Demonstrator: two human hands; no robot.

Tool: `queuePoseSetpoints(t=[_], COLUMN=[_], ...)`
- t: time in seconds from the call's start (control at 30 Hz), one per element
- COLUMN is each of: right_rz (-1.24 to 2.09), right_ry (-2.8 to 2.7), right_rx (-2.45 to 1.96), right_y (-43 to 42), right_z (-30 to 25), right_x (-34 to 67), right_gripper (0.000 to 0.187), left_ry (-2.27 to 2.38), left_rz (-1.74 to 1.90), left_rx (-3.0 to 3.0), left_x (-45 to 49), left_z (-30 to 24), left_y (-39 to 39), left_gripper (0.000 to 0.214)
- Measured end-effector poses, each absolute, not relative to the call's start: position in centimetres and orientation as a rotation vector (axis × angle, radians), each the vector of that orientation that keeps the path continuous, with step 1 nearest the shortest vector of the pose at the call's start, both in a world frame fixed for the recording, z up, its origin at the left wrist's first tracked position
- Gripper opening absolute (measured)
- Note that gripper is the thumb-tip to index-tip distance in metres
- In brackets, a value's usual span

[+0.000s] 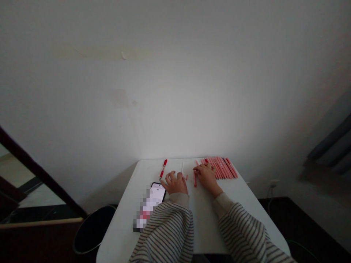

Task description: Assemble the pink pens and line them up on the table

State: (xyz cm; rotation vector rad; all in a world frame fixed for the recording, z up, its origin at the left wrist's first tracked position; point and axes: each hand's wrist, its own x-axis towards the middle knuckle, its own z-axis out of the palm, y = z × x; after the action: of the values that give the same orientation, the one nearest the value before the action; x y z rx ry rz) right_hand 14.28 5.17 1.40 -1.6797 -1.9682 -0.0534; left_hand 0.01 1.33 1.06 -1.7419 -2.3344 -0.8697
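My left hand (175, 183) rests palm down on the table, its bent fingers spread apart. A thin white stick (182, 167), perhaps a refill, lies just beyond its index fingertip. A small pink piece (187, 177) sits beside the thumb side of that hand. My right hand (207, 176) has its fingertips closed on the upper end of a pink pen (195, 179) lying on the tabletop. Behind and right of this hand is a row of several pink and red pens (223, 168); the hand hides the nearest ones in part.
A red pen (163, 170) lies at the back left of the white table (203, 219). Left of my left sleeve is a phone (156, 193), partly blurred out. The wall (192, 91) meets the table's back edge. A dark bin (94, 228) stands on the left.
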Motion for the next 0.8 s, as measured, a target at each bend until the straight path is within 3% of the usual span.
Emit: queuePoseSetpoints(t=[0.8], right_rz=[-0.190], right_ry=[-1.921], right_rx=[-1.599], right_y=[3.3], right_z=[0.2], right_x=[15.9], right_gripper=[0.019], left_ry=[-2.384], left_rz=[-0.759], left_rx=[-1.611], left_x=[-0.1], left_z=[-0.6], left_y=[2.5], left_gripper=[0.034])
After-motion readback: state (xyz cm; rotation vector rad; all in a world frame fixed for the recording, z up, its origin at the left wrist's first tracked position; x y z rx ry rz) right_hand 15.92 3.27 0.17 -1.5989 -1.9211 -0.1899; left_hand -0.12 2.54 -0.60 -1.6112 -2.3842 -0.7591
